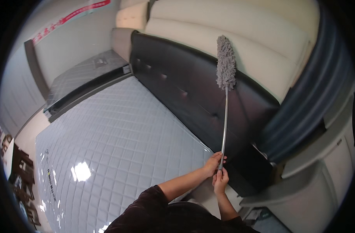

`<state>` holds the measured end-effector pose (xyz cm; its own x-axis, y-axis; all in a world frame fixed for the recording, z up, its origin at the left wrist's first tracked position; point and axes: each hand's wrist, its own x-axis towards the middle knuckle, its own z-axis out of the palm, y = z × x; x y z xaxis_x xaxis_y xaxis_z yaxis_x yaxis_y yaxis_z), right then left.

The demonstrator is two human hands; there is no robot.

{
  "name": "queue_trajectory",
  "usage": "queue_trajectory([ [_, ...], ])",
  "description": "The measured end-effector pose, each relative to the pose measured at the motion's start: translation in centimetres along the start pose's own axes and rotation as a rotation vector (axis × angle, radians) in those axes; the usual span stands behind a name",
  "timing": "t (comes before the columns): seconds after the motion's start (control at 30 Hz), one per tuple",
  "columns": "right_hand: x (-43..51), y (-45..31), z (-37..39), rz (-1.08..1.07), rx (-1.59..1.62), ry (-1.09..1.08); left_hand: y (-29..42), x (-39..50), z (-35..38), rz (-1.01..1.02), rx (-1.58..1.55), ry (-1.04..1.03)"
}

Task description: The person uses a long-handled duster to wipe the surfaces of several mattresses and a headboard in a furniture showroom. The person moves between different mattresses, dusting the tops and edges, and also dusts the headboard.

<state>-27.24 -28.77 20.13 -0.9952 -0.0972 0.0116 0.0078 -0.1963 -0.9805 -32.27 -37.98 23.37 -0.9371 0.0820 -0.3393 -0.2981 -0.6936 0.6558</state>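
A long-handled duster with a grey fluffy head (226, 64) reaches up and away from me. My left hand (214, 163) grips its thin metal pole (225, 125) a little above the lower end. Just below, my right hand (220, 180) holds the grey end of the handle. The fluffy head lies in front of the top edge of a black tufted headboard (177, 78) and a cream padded panel behind it (262, 49). Whether the fibres touch either surface I cannot tell.
A quilted white mattress in shiny plastic (116, 131) spreads left of my arms. Beyond it lies another plastic-covered mattress (87, 68). A dark blue curtain (305, 96) hangs at the right, above pale curved furniture (300, 189). Dark wooden furniture (23, 163) stands far left.
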Motion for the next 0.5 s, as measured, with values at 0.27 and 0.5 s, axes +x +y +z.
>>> queue_trajectory([
  [0.27, -13.2, 1.3, -8.8, 0.133, 0.003, 0.194, -13.2, -3.2, 3.1, 0.097, 0.425, -0.148],
  [0.5, -20.3, 0.8, -14.0, 0.162, 0.130, 0.283, -20.0, -8.3, 7.5, 0.059, 0.614, -0.224],
])
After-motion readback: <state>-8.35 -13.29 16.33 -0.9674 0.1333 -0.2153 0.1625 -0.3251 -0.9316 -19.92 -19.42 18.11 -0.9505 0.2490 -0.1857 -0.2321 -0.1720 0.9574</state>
